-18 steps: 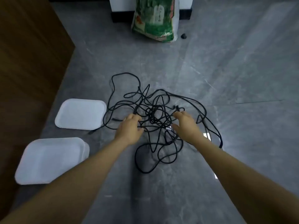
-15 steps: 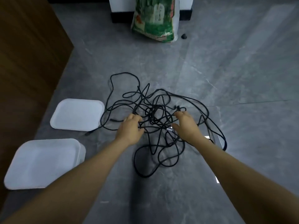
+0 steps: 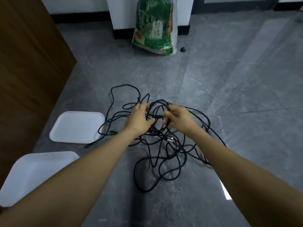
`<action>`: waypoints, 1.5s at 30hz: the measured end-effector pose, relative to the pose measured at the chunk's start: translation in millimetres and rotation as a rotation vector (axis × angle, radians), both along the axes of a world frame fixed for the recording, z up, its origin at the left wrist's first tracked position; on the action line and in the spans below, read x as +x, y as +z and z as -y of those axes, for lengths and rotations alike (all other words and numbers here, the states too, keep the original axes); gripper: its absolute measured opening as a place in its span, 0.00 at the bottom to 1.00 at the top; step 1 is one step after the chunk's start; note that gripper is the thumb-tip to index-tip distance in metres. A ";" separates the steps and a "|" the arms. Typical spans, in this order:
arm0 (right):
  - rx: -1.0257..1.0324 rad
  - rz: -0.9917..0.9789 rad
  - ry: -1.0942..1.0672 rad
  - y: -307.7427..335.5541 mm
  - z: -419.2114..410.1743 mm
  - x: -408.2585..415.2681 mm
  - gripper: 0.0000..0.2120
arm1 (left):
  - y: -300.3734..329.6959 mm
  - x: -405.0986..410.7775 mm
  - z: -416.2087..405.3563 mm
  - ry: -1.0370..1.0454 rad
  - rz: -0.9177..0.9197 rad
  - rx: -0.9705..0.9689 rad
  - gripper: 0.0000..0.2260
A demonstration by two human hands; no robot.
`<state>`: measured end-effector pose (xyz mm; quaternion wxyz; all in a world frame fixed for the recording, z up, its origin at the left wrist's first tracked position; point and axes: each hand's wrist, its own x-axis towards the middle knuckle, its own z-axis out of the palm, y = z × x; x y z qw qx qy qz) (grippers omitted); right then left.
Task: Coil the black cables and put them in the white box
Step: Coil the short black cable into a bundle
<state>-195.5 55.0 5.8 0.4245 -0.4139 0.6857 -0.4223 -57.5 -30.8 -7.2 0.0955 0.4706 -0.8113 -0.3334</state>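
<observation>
White box (image 3: 32, 174) cut off at left edge; bag (image 3: 154, 30) top cropped; cable tangle (image 3: 157, 145) partly under hands.

Left hand (image 3: 139, 119) and right hand (image 3: 179, 119), fingers curled into tangled black cables (image 3: 157, 154) on grey floor (image 3: 237, 99); white box (image 3: 32, 174) and lid (image 3: 77, 126) left of fingers.

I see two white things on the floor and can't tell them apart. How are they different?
The white lid is flat and shallow; the white box looks deeper, with a wall. The lid lies farther away with cable touching its edge; the box sits nearer, partly behind the left arm. Both are white with rounded corners.
</observation>
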 end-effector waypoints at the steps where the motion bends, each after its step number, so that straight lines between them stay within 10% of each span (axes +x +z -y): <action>1: -0.051 0.062 -0.043 9.6 1.6 -2.6 0.12 | 3.8 -6.1 0.0 -0.016 -0.036 0.036 0.24; 8: -0.193 0.285 -0.335 47.8 -3.4 -28.9 0.10 | 20.5 -11.1 -15.5 -0.238 -0.065 0.305 0.17; 26: -0.094 0.255 -0.770 57.0 -28.7 -66.7 0.16 | 64.3 20.5 27.0 0.068 -0.160 0.026 0.23; 38: 0.257 -0.328 -0.224 8.9 -53.1 -48.7 0.14 | 42.3 2.7 -6.4 0.194 -0.187 0.210 0.17; 45: -0.156 0.097 -0.141 42.5 -36.8 -32.1 0.08 | 45.1 1.5 -12.0 0.085 -0.126 0.323 0.07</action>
